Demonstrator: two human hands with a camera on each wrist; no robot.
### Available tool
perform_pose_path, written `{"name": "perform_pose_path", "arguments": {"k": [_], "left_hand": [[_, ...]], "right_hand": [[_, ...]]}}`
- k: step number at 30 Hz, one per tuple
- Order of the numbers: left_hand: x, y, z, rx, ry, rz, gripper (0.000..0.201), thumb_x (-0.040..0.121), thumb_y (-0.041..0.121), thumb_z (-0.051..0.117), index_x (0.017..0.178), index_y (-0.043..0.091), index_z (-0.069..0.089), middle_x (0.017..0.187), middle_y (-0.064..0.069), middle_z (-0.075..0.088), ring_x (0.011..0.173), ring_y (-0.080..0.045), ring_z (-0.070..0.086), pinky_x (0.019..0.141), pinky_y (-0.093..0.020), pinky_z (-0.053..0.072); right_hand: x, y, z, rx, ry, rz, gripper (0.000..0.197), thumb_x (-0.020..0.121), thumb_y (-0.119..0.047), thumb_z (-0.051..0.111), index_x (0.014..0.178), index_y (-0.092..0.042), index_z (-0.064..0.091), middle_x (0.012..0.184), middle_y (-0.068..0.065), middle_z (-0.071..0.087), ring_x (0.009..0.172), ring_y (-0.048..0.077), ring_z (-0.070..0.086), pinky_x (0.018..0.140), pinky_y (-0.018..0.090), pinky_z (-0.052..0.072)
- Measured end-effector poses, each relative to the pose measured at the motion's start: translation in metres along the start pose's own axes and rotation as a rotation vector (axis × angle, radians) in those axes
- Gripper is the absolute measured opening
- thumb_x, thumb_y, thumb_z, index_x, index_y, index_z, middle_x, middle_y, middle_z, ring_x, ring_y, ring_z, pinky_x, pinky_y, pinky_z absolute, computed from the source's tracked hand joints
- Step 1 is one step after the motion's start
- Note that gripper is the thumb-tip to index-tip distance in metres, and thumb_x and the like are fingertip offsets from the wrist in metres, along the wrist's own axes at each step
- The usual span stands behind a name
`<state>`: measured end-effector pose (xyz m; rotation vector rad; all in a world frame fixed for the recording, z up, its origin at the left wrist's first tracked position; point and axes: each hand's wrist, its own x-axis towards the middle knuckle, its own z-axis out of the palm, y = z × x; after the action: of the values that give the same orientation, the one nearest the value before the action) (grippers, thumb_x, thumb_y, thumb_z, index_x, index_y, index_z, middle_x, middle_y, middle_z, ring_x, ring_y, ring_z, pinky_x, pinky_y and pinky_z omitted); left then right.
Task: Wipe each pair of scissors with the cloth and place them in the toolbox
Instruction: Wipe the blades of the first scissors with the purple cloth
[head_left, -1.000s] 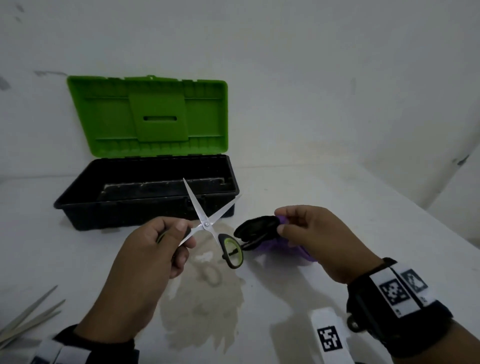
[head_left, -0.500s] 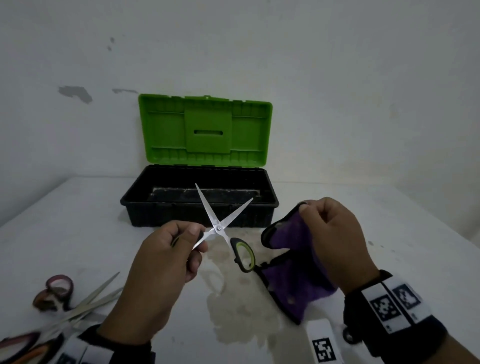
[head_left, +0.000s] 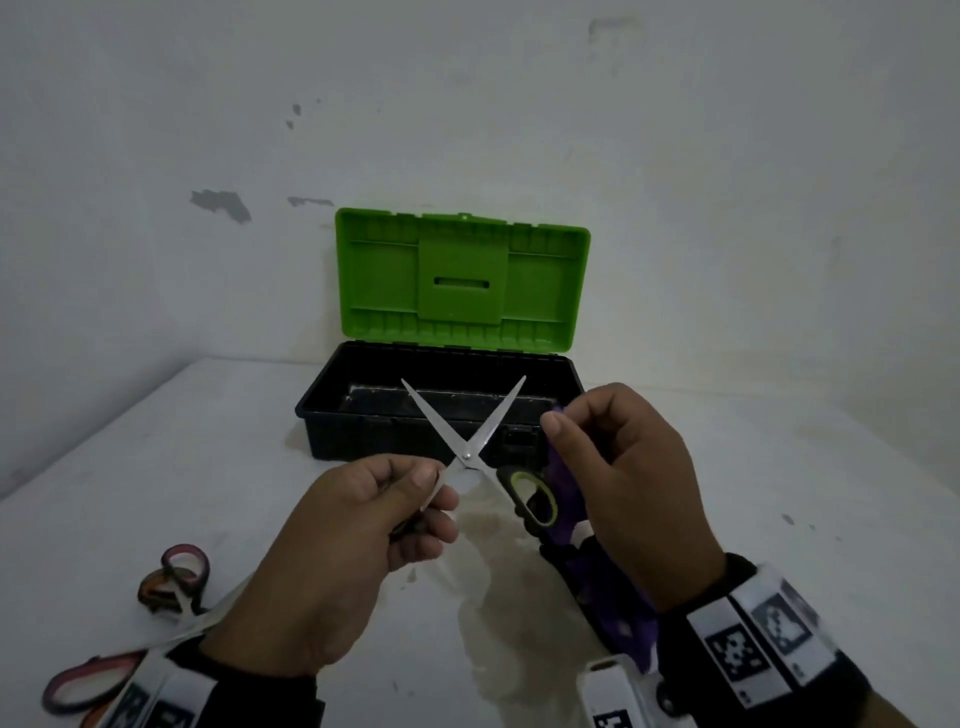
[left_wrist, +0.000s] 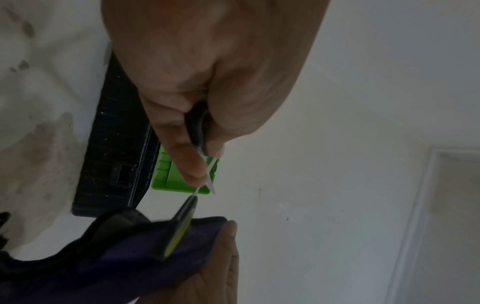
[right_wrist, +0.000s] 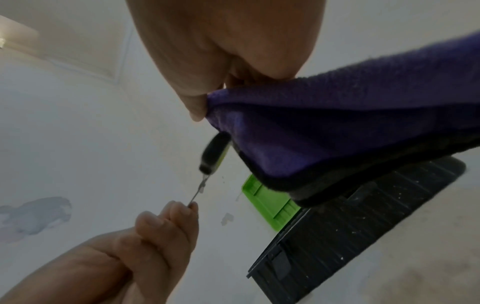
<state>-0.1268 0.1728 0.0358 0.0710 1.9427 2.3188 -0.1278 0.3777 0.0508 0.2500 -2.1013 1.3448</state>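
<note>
We find the left hand (head_left: 332, 540) gripping one handle of the open scissors (head_left: 470, 441), blades spread in front of the toolbox (head_left: 363, 415). The right hand (head_left: 628, 493) pinches the purple cloth (head_left: 618, 597) just beside the blades. We judge wiping barely begun; the toolbox looks empty, and other scissors (head_left: 171, 587) wait on the table (head_left: 208, 467).

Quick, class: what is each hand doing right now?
Left hand: closed, gripping the opened scissors by one handle.
Right hand: closed, pinching the purple cloth.
</note>
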Motion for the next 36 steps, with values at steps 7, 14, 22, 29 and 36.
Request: {"name": "perform_pose_path", "arguments": {"k": [7, 14, 22, 29, 36], "left_hand": [[-0.004, 0.003, -0.004, 0.052, -0.035, -0.030, 0.019, 0.100, 0.014, 0.048, 0.095, 0.003, 0.063, 0.070, -0.008, 0.058, 0.048, -0.009, 0.036, 0.039, -0.019, 0.027], [-0.002, -0.004, -0.003, 0.227, 0.067, 0.091, 0.010, 0.089, 0.024, 0.067, 0.092, 0.014, 0.068, 0.053, 0.005, 0.050, 0.043, -0.005, 0.039, 0.041, -0.021, 0.032], [0.001, -0.005, 0.008, 0.440, 0.170, 0.223, 0.014, 0.082, 0.035, 0.073, 0.085, 0.023, 0.068, 0.062, 0.007, 0.058, 0.050, -0.005, 0.049, 0.046, -0.017, 0.037], [0.005, -0.006, 0.012, 0.538, 0.183, 0.269, 0.021, 0.078, 0.040, 0.076, 0.080, 0.023, 0.066, 0.077, 0.001, 0.068, 0.068, -0.012, 0.063, 0.054, -0.018, 0.046], [0.005, -0.004, 0.012, 0.551, 0.176, 0.303, 0.023, 0.078, 0.038, 0.078, 0.074, 0.021, 0.064, 0.070, 0.001, 0.062, 0.060, -0.008, 0.054, 0.054, -0.023, 0.041]], "right_hand": [[0.001, -0.005, 0.008, 0.002, -0.050, 0.004, 0.013, 0.091, -0.025, 0.072, 0.082, -0.022, 0.063, 0.064, -0.001, 0.068, 0.056, 0.012, 0.064, 0.056, 0.026, 0.053], [-0.017, -0.008, 0.009, -0.070, -0.189, -0.114, 0.028, 0.087, -0.006, 0.074, 0.101, -0.030, 0.076, 0.100, -0.020, 0.073, 0.096, -0.004, 0.067, 0.082, 0.005, 0.048], [-0.021, -0.004, 0.022, -0.144, -0.060, -0.106, 0.023, 0.079, -0.016, 0.084, 0.099, -0.026, 0.077, 0.091, -0.024, 0.070, 0.092, -0.007, 0.066, 0.077, 0.004, 0.050], [-0.022, 0.000, 0.029, -0.184, -0.033, -0.173, 0.014, 0.081, -0.015, 0.083, 0.092, -0.021, 0.078, 0.084, -0.016, 0.070, 0.088, 0.001, 0.065, 0.073, 0.005, 0.049], [-0.021, 0.000, 0.031, -0.157, 0.011, -0.174, 0.009, 0.081, -0.010, 0.082, 0.083, -0.017, 0.076, 0.077, -0.009, 0.072, 0.076, 0.004, 0.066, 0.067, 0.005, 0.048]]}}
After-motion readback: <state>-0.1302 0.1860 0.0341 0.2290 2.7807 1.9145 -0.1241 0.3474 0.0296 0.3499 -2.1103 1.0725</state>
